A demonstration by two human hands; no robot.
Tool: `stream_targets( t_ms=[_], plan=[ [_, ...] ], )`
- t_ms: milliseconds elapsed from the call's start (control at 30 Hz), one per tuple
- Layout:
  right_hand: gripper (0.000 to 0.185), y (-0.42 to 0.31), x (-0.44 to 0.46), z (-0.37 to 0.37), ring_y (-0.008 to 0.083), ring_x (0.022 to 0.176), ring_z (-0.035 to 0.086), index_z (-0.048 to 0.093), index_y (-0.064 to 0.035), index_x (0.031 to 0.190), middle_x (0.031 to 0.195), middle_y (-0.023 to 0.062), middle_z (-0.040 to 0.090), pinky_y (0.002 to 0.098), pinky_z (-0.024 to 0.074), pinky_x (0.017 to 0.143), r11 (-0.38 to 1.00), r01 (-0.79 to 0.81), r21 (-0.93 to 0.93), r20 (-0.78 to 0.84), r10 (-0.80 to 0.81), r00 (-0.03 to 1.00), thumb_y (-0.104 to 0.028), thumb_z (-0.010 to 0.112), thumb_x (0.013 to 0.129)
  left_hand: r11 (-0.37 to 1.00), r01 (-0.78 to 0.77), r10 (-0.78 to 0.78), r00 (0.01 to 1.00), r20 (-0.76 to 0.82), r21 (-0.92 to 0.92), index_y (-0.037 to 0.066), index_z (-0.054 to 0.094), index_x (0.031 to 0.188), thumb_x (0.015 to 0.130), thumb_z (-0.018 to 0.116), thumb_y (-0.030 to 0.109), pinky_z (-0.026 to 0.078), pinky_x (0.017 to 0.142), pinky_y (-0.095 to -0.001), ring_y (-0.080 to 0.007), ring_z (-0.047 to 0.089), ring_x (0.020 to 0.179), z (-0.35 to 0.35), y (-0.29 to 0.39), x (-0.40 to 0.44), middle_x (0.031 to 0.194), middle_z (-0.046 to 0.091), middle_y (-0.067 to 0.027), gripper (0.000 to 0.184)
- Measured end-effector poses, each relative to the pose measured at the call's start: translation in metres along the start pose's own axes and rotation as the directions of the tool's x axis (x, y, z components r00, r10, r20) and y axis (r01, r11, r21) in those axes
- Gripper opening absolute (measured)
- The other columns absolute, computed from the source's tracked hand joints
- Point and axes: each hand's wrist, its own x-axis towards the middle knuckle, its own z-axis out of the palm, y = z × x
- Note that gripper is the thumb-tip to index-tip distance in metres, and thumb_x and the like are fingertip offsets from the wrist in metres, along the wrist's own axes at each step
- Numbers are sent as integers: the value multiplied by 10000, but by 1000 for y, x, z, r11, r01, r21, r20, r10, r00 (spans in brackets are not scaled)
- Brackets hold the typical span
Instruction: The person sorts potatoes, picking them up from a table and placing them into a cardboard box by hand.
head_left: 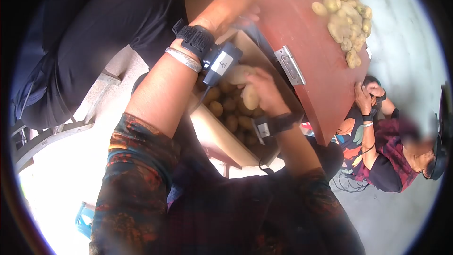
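Observation:
My right hand (265,90) is inside a cardboard box (219,134), with its fingers closed around a pale potato (250,97). Another, longer potato (238,74) lies against the same fingers, and I cannot tell whether it is gripped too. Under that hand, several loose potatoes (231,123) fill the bottom of the box. My left hand (236,9) is above the far end of the box, close to the edge of the red-brown table (283,14). Motion smears its fingers, so their pose and anything in them are unclear. Both wrists carry strapped-on black devices with white labels.
A heap of potatoes (347,14) lies along the table's far side. A metal latch (290,65) is fixed at the table's near edge. One person (394,160) sits at the right, and another person's dark-clothed legs (108,28) are at the upper left.

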Motion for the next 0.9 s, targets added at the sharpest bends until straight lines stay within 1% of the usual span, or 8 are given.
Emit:
stream_targets(
  t_ms=[167, 233, 333, 367, 567, 633, 767, 900],
  plan=[
    [291, 60, 26, -14, 216, 636, 608, 542, -17, 1011, 774, 111, 605, 340, 519, 541, 963, -164, 215, -108, 190, 976, -267, 566, 863, 999, -37, 36, 999, 34, 28, -14, 559, 994, 878, 541, 376, 482, 706, -283, -175, 617, 786, 0, -4, -3, 887, 622, -105, 408],
    [370, 98, 50, -33, 185, 809, 574, 544, -68, 1081, 935, 68, 567, 361, 490, 691, 950, -178, 256, -122, 215, 969, -350, 584, 845, 1000, -2, 3, 998, 57, -8, -2, 568, 977, 880, 537, 387, 474, 724, -277, -158, 612, 779, 1, -4, -7, 880, 622, -84, 401],
    [471, 66, 23, -15, 186, 880, 552, 544, -28, 1134, 1043, 77, 583, 330, 446, 797, 991, -121, -51, -284, 101, 954, -398, 583, 845, 1000, 20, -20, 1000, 23, 2, 43, 579, 908, 891, 528, 387, 473, 685, -261, -143, 595, 752, 7, -10, 0, 843, 616, -49, 348],
    [487, 91, 38, -33, 181, 847, 555, 528, -21, 1174, 1008, 80, 599, 325, 438, 794, 957, 26, -288, -176, -80, 981, -370, 593, 839, 1000, 11, -11, 999, 50, 2, 46, 577, 930, 889, 532, 385, 469, 673, -255, -144, 588, 741, 9, -10, 1, 846, 608, -44, 344],
    [450, 51, -2, -18, 150, 811, 561, 533, -30, 1148, 918, 54, 601, 294, 460, 651, 942, -24, -333, -12, 22, 1000, -339, 612, 831, 998, -9, 2, 995, 102, 65, 57, 587, 923, 879, 547, 363, 449, 661, -235, -119, 576, 713, 16, 2, -11, 818, 603, -21, 312],
    [377, -19, -39, -9, 105, 831, 559, 543, -40, 1136, 993, 45, 590, 258, 483, 696, 920, -25, -392, 255, 135, 957, -301, 594, 869, 998, -21, 13, 992, 127, 62, 59, 587, 924, 880, 546, 356, 448, 656, -231, -114, 576, 713, 15, -2, -10, 823, 603, -21, 302],
    [305, -106, -68, -40, 112, 866, 584, 489, -43, 1201, 1001, 53, 603, 258, 487, 754, 852, 414, -321, 415, -266, 870, -164, 514, 922, 998, -27, 18, 989, 149, 62, 59, 586, 925, 885, 547, 322, 449, 642, -220, -104, 577, 715, 17, -3, -12, 827, 602, -20, 269],
    [376, -175, -72, -87, 152, 865, 601, 553, -29, 1132, 923, 84, 633, 288, 475, 766, 551, 320, -770, -38, -542, 840, -283, 591, 858, 996, -44, 32, 987, 156, 73, 46, 580, 930, 886, 552, 304, 457, 642, -223, -107, 582, 728, 20, -1, -14, 830, 605, -24, 263]
  ],
)
